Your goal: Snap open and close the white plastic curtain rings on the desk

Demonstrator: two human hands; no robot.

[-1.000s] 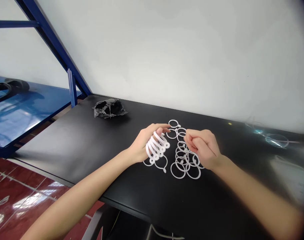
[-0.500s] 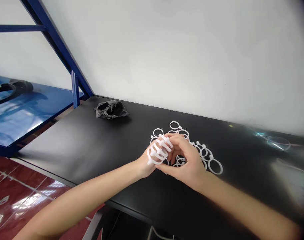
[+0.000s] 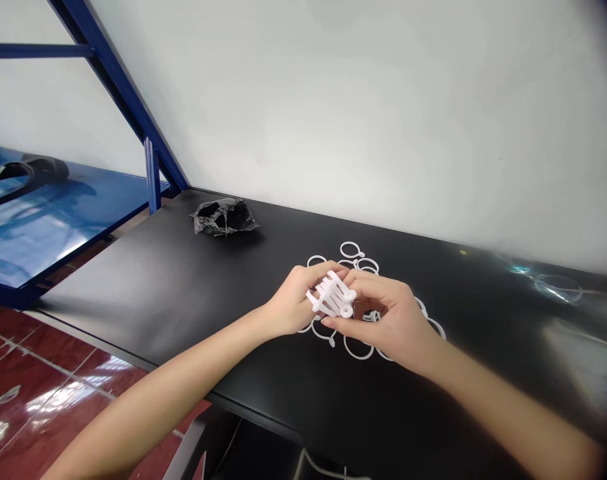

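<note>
A bunch of white plastic curtain rings point(image 3: 332, 293) is held between my two hands above the table, their small eyelets showing on the right side. My left hand point(image 3: 292, 301) is closed around the left end of the bunch. From the other side my right hand point(image 3: 390, 317) pinches it, thumb below and fingers above; some fingertips are hidden behind the rings. More loose white rings point(image 3: 358, 357) lie on the black table under and around my hands, partly covered by them.
The black table point(image 3: 148, 280) stands against a white wall. A crumpled black plastic bag point(image 3: 226, 217) sits toward the back left. At far left are a blue metal frame point(image 3: 128, 100) and a blue surface point(image 3: 83, 213) with a dark curved object. Clear shiny plastic point(image 3: 556, 287) lies at the right.
The bunch of rings has turned, so its eyelets now face right. My left hand has rotated around it, and my right hand has shifted slightly right. More loose rings show below.
</note>
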